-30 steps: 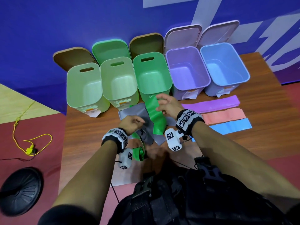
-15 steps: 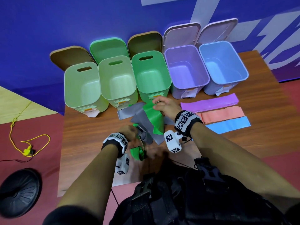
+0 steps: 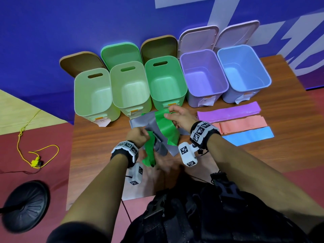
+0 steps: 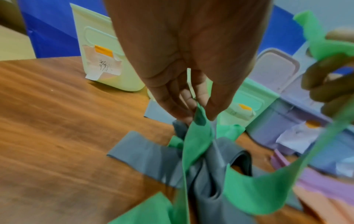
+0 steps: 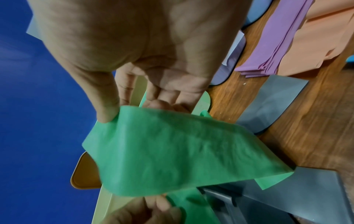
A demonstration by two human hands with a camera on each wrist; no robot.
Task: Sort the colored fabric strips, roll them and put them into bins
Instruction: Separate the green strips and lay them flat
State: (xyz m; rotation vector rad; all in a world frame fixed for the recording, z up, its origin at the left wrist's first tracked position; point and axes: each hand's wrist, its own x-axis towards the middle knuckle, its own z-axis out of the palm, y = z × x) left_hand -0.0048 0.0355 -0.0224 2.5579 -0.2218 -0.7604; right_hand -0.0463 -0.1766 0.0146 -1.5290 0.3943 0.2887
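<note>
A green strip hangs between both hands above a tangle of grey strips. My left hand pinches its near part, whose tail droops toward me. My right hand pinches the far end between thumb and fingers, just in front of the bright green bin. Purple, salmon and blue strips lie flat to the right.
Five open bins line the table's back edge: two pale green, the bright green one, a purple bin and a blue bin, lids leaning on the blue wall. A yellow cord and a black disc lie on the floor at left.
My right hand has drawn the green strip's far end slightly right and away. The left hand stays low on the near part, and the strip has pulled further out of the grey tangle.
</note>
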